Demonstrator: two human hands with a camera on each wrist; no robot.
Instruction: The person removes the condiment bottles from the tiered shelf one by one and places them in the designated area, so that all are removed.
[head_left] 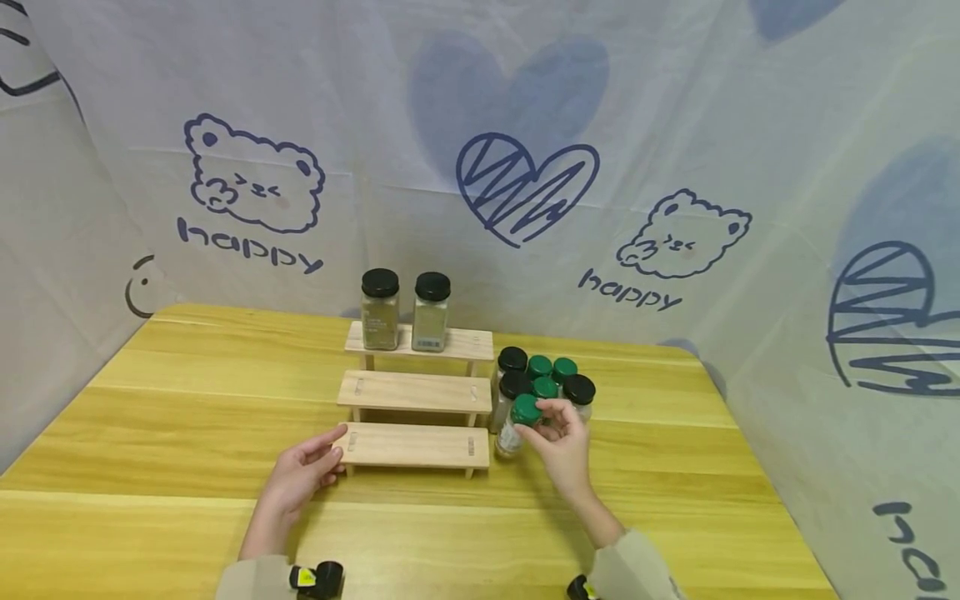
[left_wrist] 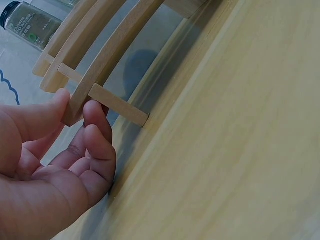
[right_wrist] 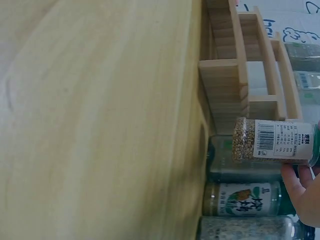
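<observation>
A three-step wooden rack (head_left: 412, 446) stands on the table. My left hand (head_left: 298, 475) pinches the left end of its lowest step, thumb above and fingers curled beneath, as the left wrist view shows. By the rack's right end, my right hand (head_left: 558, 442) holds a green-capped spice jar (head_left: 517, 423) by its cap, slightly tilted. In the right wrist view this jar (right_wrist: 272, 141) has a barcode label and small tan grains inside. Two black-capped spice jars (head_left: 380, 312) (head_left: 431, 315) stand on the top step.
Right of the rack, several black-capped jars (head_left: 512, 360) and green-capped jars (head_left: 565, 369) stand close together behind the held jar. A printed cloth (head_left: 390, 208) hangs behind the wooden table (head_left: 187, 392).
</observation>
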